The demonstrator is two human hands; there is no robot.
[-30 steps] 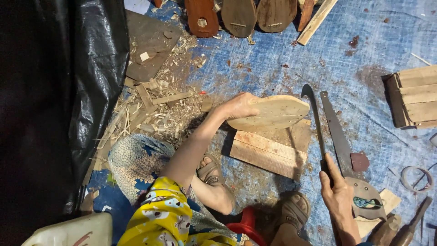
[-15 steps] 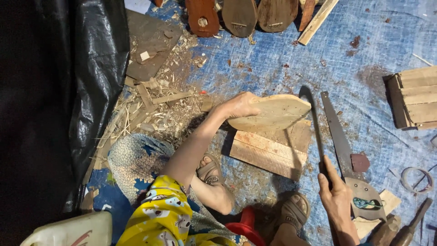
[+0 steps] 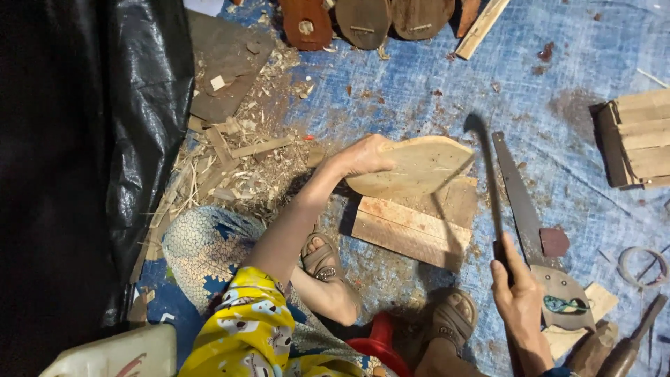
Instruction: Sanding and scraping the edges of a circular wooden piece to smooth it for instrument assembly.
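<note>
Head view shows our left hand gripping a pale rounded board, tilted on a plank block. Our right hand is closed around a hooked blade's handle, its tip near the board's right edge. One end looks rounded, the right end unfinished. Shavings litter the blue tarp; a handsaw lies beside us, darker shaped boards beyond.

A makeshift floor woodworking shop: blue tarp underfoot, wood shavings heaped at ten o'clock, shaped dark wooden pieces at twelve, a handsaw at three.
</note>
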